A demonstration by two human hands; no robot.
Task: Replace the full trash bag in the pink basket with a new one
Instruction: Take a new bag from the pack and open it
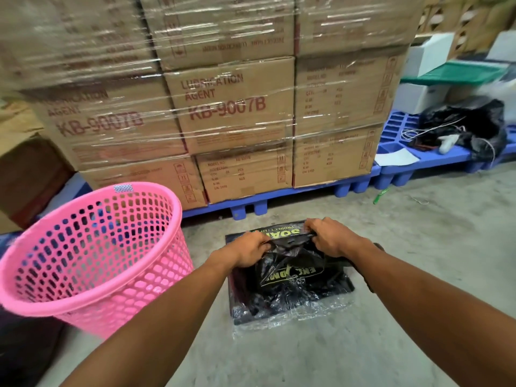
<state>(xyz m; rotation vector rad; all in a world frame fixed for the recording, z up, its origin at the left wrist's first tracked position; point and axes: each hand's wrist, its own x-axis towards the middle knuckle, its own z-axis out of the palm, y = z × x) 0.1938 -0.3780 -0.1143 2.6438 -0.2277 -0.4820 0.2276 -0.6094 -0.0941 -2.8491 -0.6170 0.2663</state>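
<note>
Both hands [293,244] grip black bag [290,261] over pack [287,305]; pink basket [92,258] w/o liner.

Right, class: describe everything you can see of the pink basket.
The pink basket is round, looks plastic, with a smooth rolled rim and lattice walls full of small holes. It stands on the concrete floor, tilted in this view, left of both hands, untouched. No bag lines it; it appears empty. A small patterned sticker sits on its far rim.

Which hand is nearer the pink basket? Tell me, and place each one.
Left. The left hand pinches the black bag just right of the pink basket; the right hand grips the same bag farther right.
</note>
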